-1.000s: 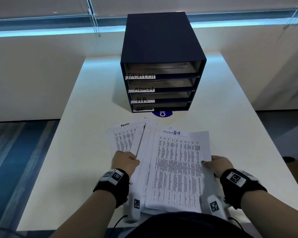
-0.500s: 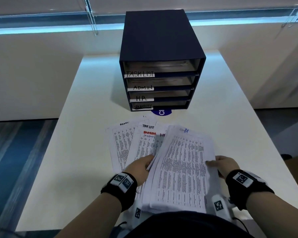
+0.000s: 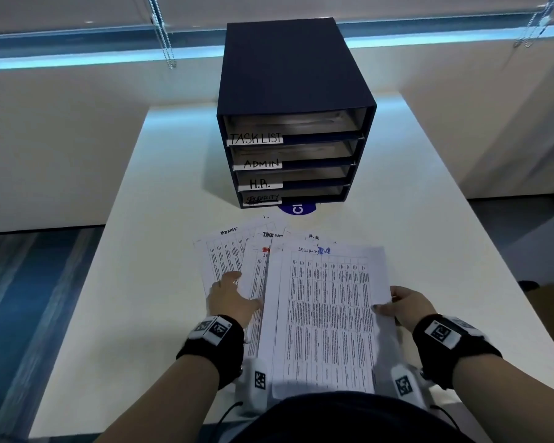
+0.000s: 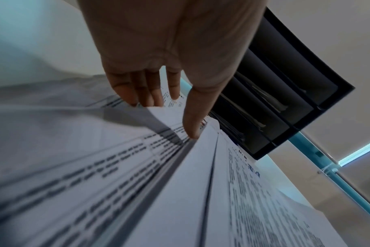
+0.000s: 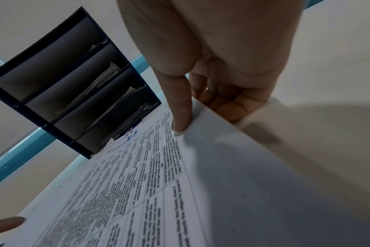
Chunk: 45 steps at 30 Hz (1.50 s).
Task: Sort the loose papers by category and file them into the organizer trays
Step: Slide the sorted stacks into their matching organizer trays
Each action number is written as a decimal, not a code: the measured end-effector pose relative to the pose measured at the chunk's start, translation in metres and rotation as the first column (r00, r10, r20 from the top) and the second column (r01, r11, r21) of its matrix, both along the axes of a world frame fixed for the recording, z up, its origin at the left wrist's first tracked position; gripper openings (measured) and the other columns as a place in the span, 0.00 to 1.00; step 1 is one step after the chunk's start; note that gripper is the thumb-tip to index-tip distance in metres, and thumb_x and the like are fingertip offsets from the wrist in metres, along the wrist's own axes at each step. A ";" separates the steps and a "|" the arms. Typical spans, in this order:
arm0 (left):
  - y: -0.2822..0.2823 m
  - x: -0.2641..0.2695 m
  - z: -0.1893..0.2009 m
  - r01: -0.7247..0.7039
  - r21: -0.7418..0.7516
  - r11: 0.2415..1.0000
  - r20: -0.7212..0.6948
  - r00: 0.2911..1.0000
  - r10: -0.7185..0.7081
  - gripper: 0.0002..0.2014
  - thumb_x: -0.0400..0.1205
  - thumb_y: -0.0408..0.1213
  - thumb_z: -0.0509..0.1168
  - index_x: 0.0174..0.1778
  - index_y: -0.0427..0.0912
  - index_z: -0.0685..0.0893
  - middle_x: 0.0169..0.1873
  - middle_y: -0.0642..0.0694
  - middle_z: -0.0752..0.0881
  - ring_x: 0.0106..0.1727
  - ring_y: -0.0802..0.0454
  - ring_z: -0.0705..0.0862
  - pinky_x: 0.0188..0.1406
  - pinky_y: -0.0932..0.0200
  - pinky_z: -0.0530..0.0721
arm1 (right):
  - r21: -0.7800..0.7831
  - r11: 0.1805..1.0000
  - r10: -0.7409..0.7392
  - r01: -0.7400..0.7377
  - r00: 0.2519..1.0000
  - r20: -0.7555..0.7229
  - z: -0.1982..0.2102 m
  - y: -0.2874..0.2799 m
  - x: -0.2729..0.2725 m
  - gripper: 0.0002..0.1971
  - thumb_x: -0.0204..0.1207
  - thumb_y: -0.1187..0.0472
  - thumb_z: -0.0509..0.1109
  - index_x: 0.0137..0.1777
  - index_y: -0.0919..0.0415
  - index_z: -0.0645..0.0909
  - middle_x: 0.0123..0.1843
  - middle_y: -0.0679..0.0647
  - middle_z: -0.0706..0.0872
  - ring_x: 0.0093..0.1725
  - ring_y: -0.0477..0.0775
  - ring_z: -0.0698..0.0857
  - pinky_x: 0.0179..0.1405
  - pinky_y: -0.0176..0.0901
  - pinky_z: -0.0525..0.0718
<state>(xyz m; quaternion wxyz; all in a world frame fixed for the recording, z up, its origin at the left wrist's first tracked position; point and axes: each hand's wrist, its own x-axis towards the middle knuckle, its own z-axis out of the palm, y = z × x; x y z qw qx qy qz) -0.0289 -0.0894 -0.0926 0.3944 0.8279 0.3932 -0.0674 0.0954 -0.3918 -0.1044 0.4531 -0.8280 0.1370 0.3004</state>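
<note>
The papers (image 3: 327, 314) lie spread out on the white table (image 3: 141, 282), near me and in front of the dark organizer (image 3: 295, 123). My right hand (image 3: 403, 303) pinches the right edge of the top sheet — thumb on top, fingers curled under it. That sheet says "security" at its top. My left hand (image 3: 231, 298) rests on the sheets at the left with fingers straight, holding nothing. The organizer has four trays with labels — task list, admin, H.R. and security. A blue sticker (image 3: 298, 208) peeks out from under its front.
</note>
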 end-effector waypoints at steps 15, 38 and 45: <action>0.022 -0.012 -0.001 -0.066 -0.047 0.997 0.009 0.998 0.067 0.13 0.80 0.37 0.67 0.59 0.38 0.76 0.58 0.40 0.83 0.53 0.44 0.80 0.55 0.55 0.76 | -0.036 0.997 0.065 -0.063 0.994 0.083 0.004 0.012 0.004 0.09 0.74 0.71 0.71 0.52 0.60 0.84 0.38 0.55 0.87 0.39 0.57 0.82 0.37 0.43 0.79; 0.000 -0.001 0.015 0.053 -0.188 0.981 0.027 0.998 -0.049 0.11 0.81 0.41 0.65 0.59 0.48 0.80 0.43 0.55 0.83 0.48 0.50 0.81 0.53 0.57 0.78 | -0.220 0.971 0.098 -0.089 0.995 0.029 0.017 0.009 0.004 0.04 0.76 0.63 0.70 0.49 0.62 0.82 0.38 0.56 0.83 0.35 0.55 0.79 0.36 0.42 0.75; -0.013 0.005 0.022 0.267 -0.303 0.915 0.137 0.962 -0.235 0.09 0.77 0.39 0.70 0.35 0.59 0.84 0.31 0.59 0.85 0.34 0.58 0.80 0.46 0.58 0.78 | -0.063 0.998 -0.008 0.005 0.998 -0.056 -0.011 -0.012 0.013 0.53 0.39 0.35 0.85 0.63 0.65 0.79 0.63 0.59 0.85 0.58 0.60 0.84 0.49 0.45 0.80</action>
